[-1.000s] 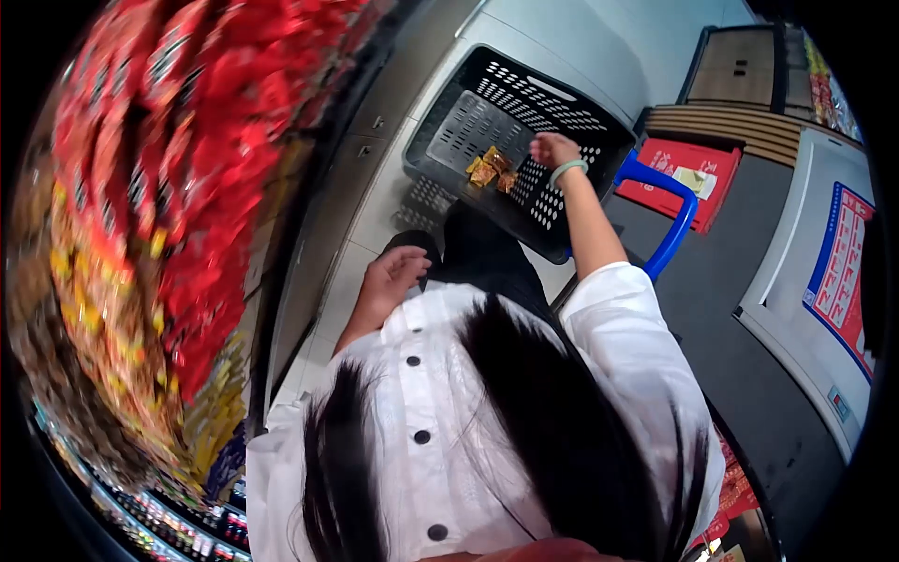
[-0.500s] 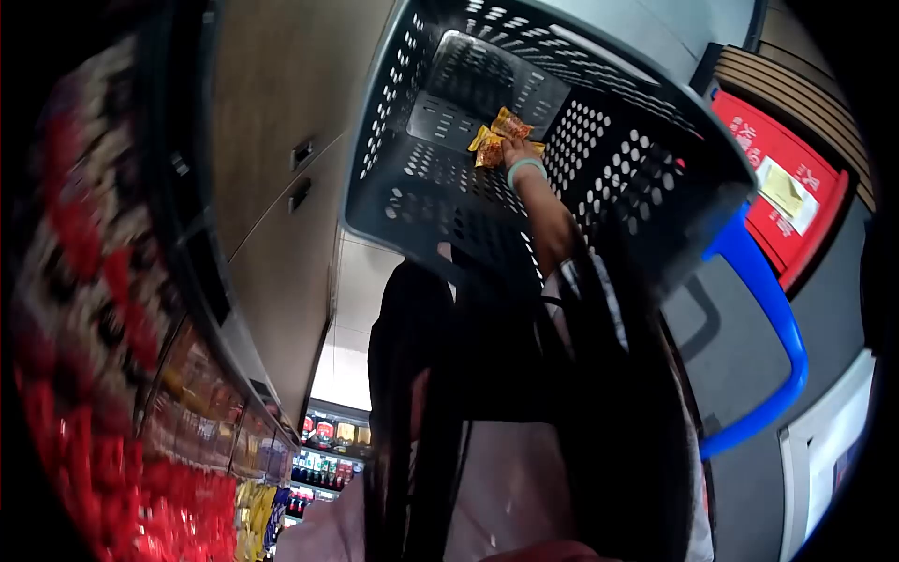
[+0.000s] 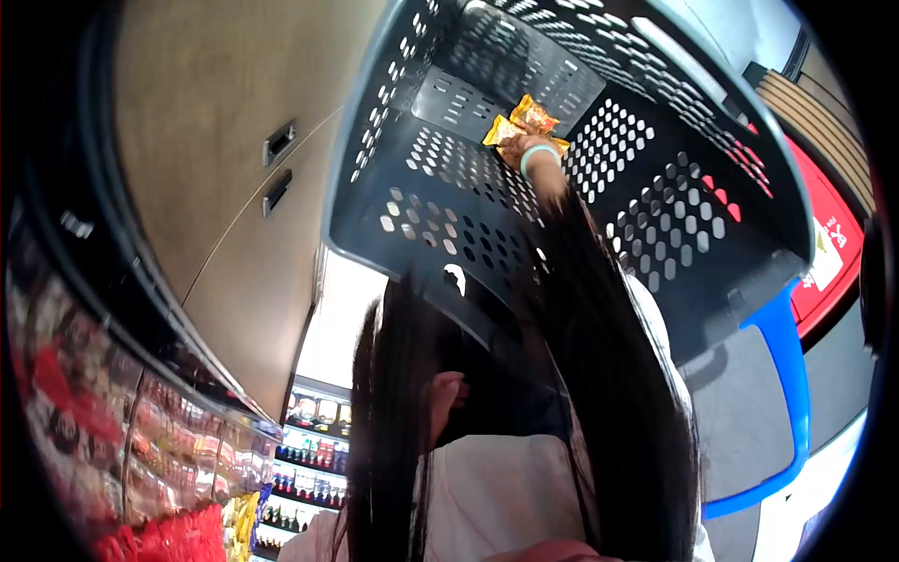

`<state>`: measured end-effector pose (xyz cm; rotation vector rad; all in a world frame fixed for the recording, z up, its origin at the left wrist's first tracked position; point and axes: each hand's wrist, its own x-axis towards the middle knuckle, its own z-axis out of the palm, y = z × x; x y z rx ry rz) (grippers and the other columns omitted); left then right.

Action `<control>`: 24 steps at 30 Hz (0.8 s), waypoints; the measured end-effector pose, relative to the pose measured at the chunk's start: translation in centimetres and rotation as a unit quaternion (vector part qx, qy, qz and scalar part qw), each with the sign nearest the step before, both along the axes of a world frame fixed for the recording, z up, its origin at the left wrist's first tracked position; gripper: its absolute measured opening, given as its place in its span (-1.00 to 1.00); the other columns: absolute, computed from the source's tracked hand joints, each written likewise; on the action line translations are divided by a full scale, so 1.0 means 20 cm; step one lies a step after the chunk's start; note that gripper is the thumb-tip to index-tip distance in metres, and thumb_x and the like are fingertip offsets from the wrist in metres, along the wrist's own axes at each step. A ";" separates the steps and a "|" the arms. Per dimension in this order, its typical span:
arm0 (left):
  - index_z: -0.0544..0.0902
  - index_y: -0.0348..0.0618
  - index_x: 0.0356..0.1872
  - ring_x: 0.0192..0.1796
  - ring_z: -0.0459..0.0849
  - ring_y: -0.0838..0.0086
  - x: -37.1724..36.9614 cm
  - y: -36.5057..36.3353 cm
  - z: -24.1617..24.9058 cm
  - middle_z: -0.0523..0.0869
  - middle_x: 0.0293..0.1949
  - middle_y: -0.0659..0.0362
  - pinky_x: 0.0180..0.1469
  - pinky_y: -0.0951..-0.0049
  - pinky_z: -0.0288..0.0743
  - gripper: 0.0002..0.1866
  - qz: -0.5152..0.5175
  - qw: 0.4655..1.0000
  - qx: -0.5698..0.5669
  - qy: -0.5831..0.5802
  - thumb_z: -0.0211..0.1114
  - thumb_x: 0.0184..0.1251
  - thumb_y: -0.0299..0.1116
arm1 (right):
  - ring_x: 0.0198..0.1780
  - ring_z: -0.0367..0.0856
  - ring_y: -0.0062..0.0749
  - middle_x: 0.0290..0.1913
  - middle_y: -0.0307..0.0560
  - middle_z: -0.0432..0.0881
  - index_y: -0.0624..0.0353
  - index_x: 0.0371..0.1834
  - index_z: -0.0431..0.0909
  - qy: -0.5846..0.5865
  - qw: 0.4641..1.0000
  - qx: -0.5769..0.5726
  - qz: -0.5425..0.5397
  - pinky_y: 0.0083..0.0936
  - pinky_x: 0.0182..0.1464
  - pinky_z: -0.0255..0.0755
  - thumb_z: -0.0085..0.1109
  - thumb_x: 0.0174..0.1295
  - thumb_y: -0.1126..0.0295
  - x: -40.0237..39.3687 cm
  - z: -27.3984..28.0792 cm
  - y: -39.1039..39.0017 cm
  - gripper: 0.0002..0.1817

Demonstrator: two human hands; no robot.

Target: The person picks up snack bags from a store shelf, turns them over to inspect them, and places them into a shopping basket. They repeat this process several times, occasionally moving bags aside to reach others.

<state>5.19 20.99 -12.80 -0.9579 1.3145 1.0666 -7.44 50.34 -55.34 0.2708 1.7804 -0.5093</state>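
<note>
Deep inside a dark grey shopping basket (image 3: 440, 201) is my right hand (image 3: 526, 150), a pale teal band around its wrist. Its fingers are curled on small yellow-and-orange snack packets (image 3: 536, 114) at the far end of the basket. At least two packets show around the hand; the palm side is hidden. Lower down, near my body, my left hand (image 3: 448, 398) shows only in part between strands of long dark hair (image 3: 618, 365). Its fingers are mostly covered, and what it holds, if anything, cannot be made out.
A blue handle (image 3: 791, 403) hangs at the basket's right side. Behind it stands a red box (image 3: 829, 248). Wooden cabinet doors (image 3: 215, 122) rise on the left, above clear bins and red packets (image 3: 173, 539). Stocked shelves (image 3: 314, 450) stand farther off.
The basket appears larger, with its right rim and handle farther right in view. My right hand stays at the packets, shifted slightly right. My left hand has come partly into sight.
</note>
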 end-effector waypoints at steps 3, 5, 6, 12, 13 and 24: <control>0.58 -0.22 0.06 -0.12 0.68 0.50 0.03 -0.01 0.01 0.71 -0.13 0.13 -0.07 0.48 0.57 -0.75 0.054 0.998 0.013 -0.012 0.08 0.53 -0.33 | 0.18 0.61 -0.14 0.15 0.08 0.63 0.17 0.18 0.58 0.055 0.989 0.067 -0.122 -0.33 0.22 0.47 0.43 -0.05 -0.11 -0.01 0.37 0.12 -0.23; 0.58 -0.23 0.06 -0.12 0.68 0.50 0.01 -0.06 0.02 0.71 -0.14 0.12 -0.07 0.49 0.57 -0.74 0.108 0.992 0.064 -0.026 0.08 0.53 -0.32 | 0.08 0.67 -0.14 0.02 0.12 0.70 0.26 0.08 0.63 0.088 0.955 0.030 -0.282 -0.36 0.15 0.50 0.46 -0.03 -0.03 0.01 0.57 0.19 -0.31; 0.58 -0.23 0.06 -0.12 0.68 0.50 -0.01 -0.07 0.04 0.71 -0.14 0.12 -0.08 0.49 0.57 -0.74 0.135 0.986 0.090 -0.032 0.09 0.53 -0.32 | -0.20 0.72 -0.37 -0.21 0.05 0.75 0.30 0.05 0.64 0.154 0.927 -0.005 -0.342 -0.48 -0.09 0.58 0.51 0.03 0.08 0.03 0.69 0.21 -0.39; 0.58 -0.27 0.05 -0.13 0.66 0.51 -0.24 0.01 0.32 0.70 -0.15 0.10 -0.08 0.50 0.57 -0.73 0.022 0.976 0.114 0.182 0.09 0.54 -0.30 | -0.47 0.52 -0.73 -0.36 -0.32 0.71 0.21 -0.09 0.69 0.127 0.823 -0.242 -0.499 -0.76 -0.42 0.36 0.43 0.18 0.23 -0.10 1.46 0.22 -0.67; 0.57 -0.26 0.07 -0.12 0.66 0.51 -0.28 0.01 0.36 0.70 -0.14 0.11 -0.07 0.50 0.57 -0.72 0.017 0.972 0.122 0.202 0.10 0.53 -0.29 | -0.40 0.54 -0.74 -0.30 -0.31 0.72 0.22 -0.04 0.68 0.130 0.825 -0.253 -0.488 -0.76 -0.37 0.38 0.42 0.19 0.23 -0.13 1.65 0.19 -0.64; 0.28 -0.17 0.35 0.09 0.61 0.48 -0.66 -0.20 0.99 0.55 0.14 0.09 -0.05 0.45 0.61 -0.38 0.070 0.889 0.222 0.393 0.32 0.38 -0.19 | -0.16 0.63 -0.62 -0.18 -0.21 0.72 0.28 0.00 0.63 0.165 0.828 -0.412 -0.341 -0.63 -0.05 0.51 0.42 0.15 0.38 -0.12 2.97 -0.49 -0.64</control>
